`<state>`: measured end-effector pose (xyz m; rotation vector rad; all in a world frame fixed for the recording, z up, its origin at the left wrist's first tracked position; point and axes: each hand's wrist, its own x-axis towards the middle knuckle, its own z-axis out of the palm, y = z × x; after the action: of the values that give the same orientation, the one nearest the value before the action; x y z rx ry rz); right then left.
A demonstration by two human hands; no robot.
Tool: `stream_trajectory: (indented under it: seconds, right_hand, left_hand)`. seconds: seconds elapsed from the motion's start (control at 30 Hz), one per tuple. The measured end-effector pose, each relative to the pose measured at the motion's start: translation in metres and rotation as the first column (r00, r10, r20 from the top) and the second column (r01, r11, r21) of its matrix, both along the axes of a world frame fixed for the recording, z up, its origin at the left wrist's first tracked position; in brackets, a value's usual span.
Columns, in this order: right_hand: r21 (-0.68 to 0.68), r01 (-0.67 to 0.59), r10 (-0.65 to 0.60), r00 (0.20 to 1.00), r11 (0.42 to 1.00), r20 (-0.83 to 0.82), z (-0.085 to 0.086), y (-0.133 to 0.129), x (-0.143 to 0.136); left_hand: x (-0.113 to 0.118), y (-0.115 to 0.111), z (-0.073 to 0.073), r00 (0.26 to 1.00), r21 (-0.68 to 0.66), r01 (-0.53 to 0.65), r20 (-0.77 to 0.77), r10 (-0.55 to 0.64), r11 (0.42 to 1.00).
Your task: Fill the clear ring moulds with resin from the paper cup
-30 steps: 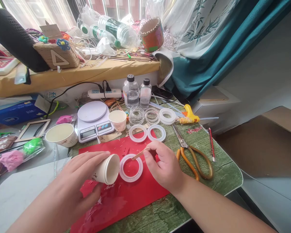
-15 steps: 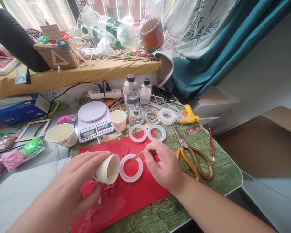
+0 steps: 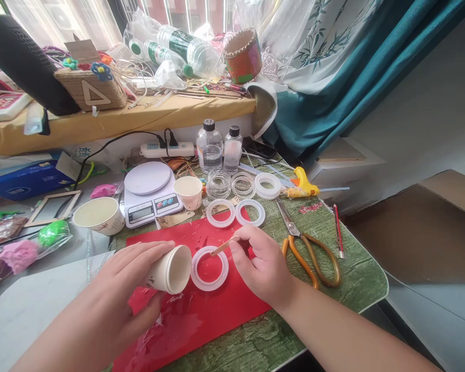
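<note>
My left hand (image 3: 127, 287) grips a paper cup (image 3: 163, 274), tipped on its side with its mouth toward the right. Between my thumb and fingers, my right hand (image 3: 261, 263) pinches a thin wooden stick (image 3: 223, 245). The stick's tip is over the inner edge of a translucent ring mould (image 3: 222, 271), which lies on the red sheet (image 3: 232, 305). The cup's rim is close to the mould's left side. Two more ring moulds, one on the left (image 3: 209, 213) and one on the right (image 3: 261, 213), lie at the sheet's far edge.
Scissors (image 3: 292, 227) and a pencil (image 3: 338, 230) lie at the right. Farther back are a glue gun (image 3: 303, 183), stacked rings (image 3: 268, 185), two bottles (image 3: 210, 147), a small cup (image 3: 188, 194) and a scale (image 3: 149, 178). A larger cup (image 3: 99, 216) stands left.
</note>
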<state>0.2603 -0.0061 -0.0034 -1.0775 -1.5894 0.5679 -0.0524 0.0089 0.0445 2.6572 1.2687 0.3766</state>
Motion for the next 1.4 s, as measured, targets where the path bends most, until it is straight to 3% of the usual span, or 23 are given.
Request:
stream_trajectory:
  seconds: [0.53, 0.8, 1.0, 1.23, 1.4]
  right_hand:
    - [0.002, -0.002, 0.002, 1.0, 1.0, 0.0, 0.0, 0.0, 0.0]
    - [-0.052, 0.042, -0.044, 0.998, 0.998, -0.036, 0.0, 0.001, 0.0]
    - [-0.048, 0.041, -0.043, 0.998, 0.998, -0.041, -0.001, 0.001, -0.001]
    - [-0.027, -0.012, 0.011, 0.999, 1.0, -0.048, 0.001, 0.002, -0.001]
    - [-0.125, -0.15, 0.119, 0.967, 0.981, -0.225, 0.0, 0.0, 0.0]
  left_hand:
    - [0.005, -0.002, 0.005, 0.997, 0.033, -0.061, 0.054, 0.059, 0.998]
    - [0.005, -0.013, 0.002, 0.967, -0.125, -0.239, 0.065, 0.248, 0.963]
    - [0.008, -0.017, 0.003, 0.956, -0.16, -0.282, 0.029, 0.29, 0.946]
    - [0.01, -0.005, -0.004, 0.972, -0.054, -0.215, 0.084, 0.219, 0.975]
    - [0.009, 0.002, -0.01, 0.988, 0.023, -0.137, 0.076, 0.135, 0.99]
